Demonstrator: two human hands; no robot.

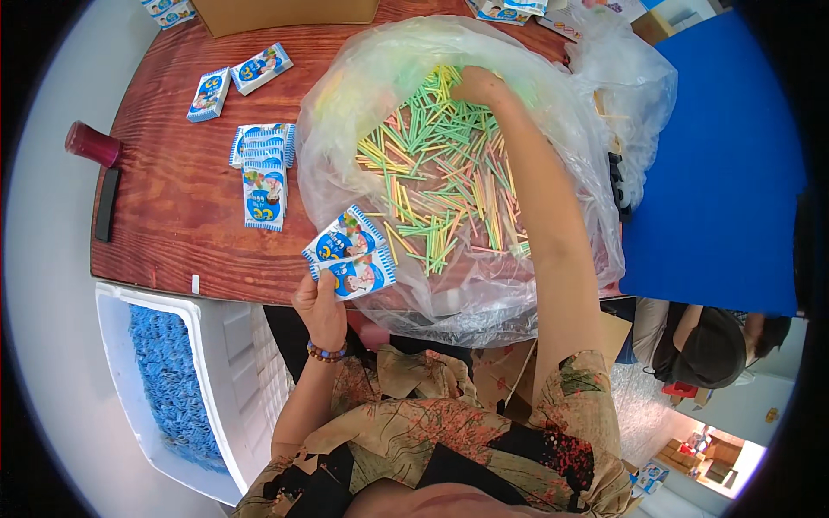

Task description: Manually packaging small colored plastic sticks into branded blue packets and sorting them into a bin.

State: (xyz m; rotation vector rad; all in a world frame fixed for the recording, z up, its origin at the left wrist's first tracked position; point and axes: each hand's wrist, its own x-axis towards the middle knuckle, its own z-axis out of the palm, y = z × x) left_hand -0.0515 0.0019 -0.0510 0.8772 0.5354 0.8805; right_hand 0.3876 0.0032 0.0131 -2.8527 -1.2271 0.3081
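Packets [349, 237], two of them, blue and white and fanned one over the other, sit at eight o'clock from the middle of my view, over the near edge of the clear plastic bag [332, 177]. My left hand [319, 304] grasps them by their lower left corner, thumb on top; a beaded bracelet [327, 353] circles that wrist.

My right arm reaches across the bag, and my right hand [475, 86] is at one o'clock, down at the far side of the coloured sticks [449, 164]. Its fingers are partly hidden, so I cannot tell whether they pinch any sticks or are loose. The sticks, green, yellow and pink, lie heaped in the opened bag toward twelve and one o'clock.

On the red-brown wooden table [164, 229], an overlapping row of packs [263, 186] lies at ten o'clock, left of the bag. Two more packs, a separate pair [235, 82], lie beyond it toward eleven. A dark red cup [93, 144] stands toward ten by the table's edge, with a black oblong [107, 205] near it at nine. A white tub [231, 449] of blue things is at eight, below the table.
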